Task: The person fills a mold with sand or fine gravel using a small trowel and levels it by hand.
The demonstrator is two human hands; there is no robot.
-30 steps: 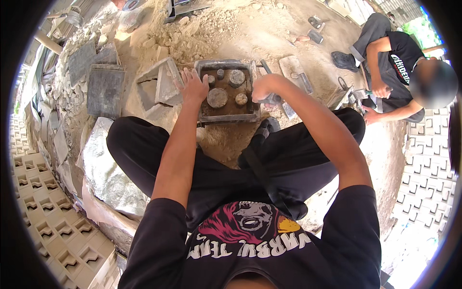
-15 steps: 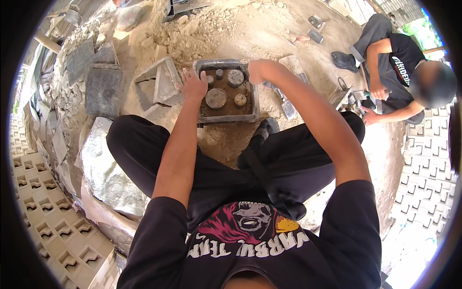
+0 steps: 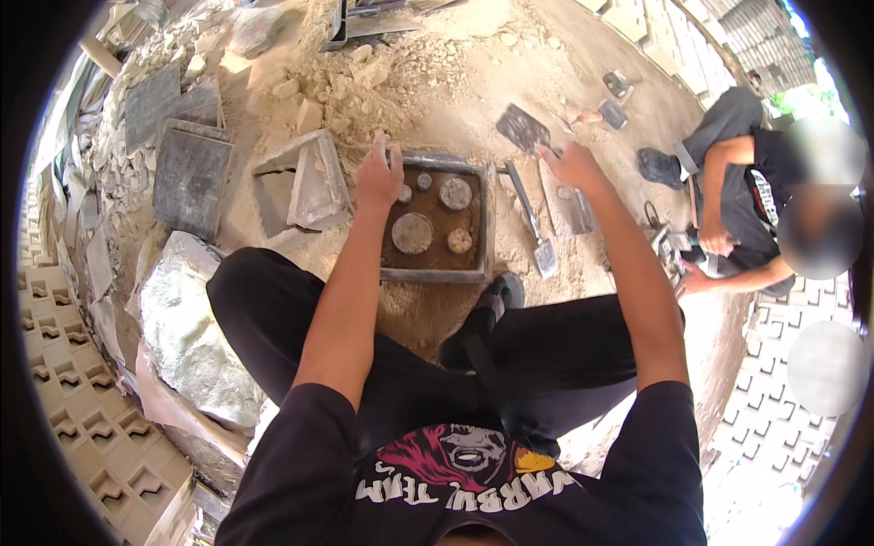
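In front of my crossed legs lies a square mould frame [image 3: 492, 223] packed with brown sand. Several round pieces sit in the sand, among them a large grey disc [image 3: 412, 233], a second disc [image 3: 454, 193] and a smaller knobbly piece [image 3: 460, 240]. My left hand [image 3: 377, 175] rests at the frame's far left corner, thumb apart from the fingers. Beyond the frame's right side, my right hand [image 3: 574, 167] grips a trowel [image 3: 524, 127] with a dark, dusty blade. Its handle is mostly hidden in the fingers.
Right of the frame lie a long flat hand tool [image 3: 530, 218] and a pale board [image 3: 566, 205]. An angular grey frame [image 3: 319, 187] and dark plates [image 3: 193, 173] lie left. Rubble [image 3: 364, 82] spreads behind. A co-worker [image 3: 728, 191] crouches at right.
My right hand has left the frame's far right corner, moved right and now holds the trowel. My left hand stays at the left corner. The view has shifted, so the scene sits lower.
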